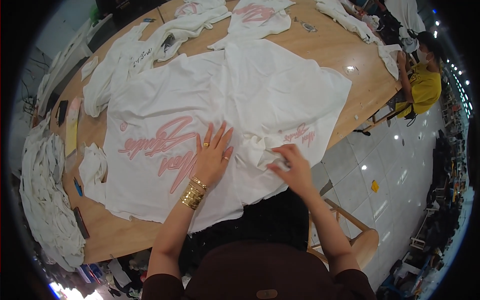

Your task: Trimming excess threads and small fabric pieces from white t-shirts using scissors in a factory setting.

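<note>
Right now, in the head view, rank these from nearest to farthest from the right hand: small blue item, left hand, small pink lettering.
1. Small pink lettering: on the white fabric, just beyond the right hand.
2. Left hand: left, flat on the fabric.
3. Small blue item: far left, on the table.

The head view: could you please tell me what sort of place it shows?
Probably a garment workshop: printed white fabric lies on a wooden table, with heaped white cloth at left and a co-worker at right.
</note>
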Available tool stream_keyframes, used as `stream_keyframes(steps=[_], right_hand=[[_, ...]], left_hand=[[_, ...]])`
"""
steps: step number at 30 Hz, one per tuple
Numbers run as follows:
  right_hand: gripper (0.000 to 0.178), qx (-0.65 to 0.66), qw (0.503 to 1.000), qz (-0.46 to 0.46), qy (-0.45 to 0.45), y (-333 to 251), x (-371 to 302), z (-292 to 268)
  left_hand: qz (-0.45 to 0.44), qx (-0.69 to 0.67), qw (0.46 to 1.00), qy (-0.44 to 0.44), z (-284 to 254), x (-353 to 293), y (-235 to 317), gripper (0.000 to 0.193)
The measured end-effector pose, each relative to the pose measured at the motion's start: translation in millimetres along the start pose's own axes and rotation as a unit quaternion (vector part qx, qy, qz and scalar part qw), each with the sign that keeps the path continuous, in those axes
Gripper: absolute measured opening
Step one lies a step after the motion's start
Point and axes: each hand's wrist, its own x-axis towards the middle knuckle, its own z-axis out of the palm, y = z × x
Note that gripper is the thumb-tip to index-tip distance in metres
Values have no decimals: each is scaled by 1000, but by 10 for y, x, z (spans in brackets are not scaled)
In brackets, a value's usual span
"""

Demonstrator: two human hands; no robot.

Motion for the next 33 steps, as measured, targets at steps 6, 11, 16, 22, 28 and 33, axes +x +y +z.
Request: stream_keyframes(steps=[6, 11, 16, 22, 28, 33], right_hand=[[31, -86, 995, -44, -19, 95, 29, 398], [28, -75, 995, 59, 14, 265, 131, 196], [30, -136, 989, 2, 59, 301, 168, 215], [41, -81, 991, 3, 103, 106, 71, 131], [56, -187, 976, -103, -45, 166, -8, 440], [51, -187, 977, -103, 21, 341, 127, 380]], left_hand=[[11, -4, 1000, 2, 149, 122, 22, 46], [5, 4, 1000, 14, 175, 177, -9, 47], [-7, -17, 1000, 21, 68, 277, -45, 48], [33, -96, 995, 14, -37, 58, -3, 48], [66, -34, 997, -34, 142, 108, 25, 49], [43, 17, 999, -24, 108, 216, -83, 51]])
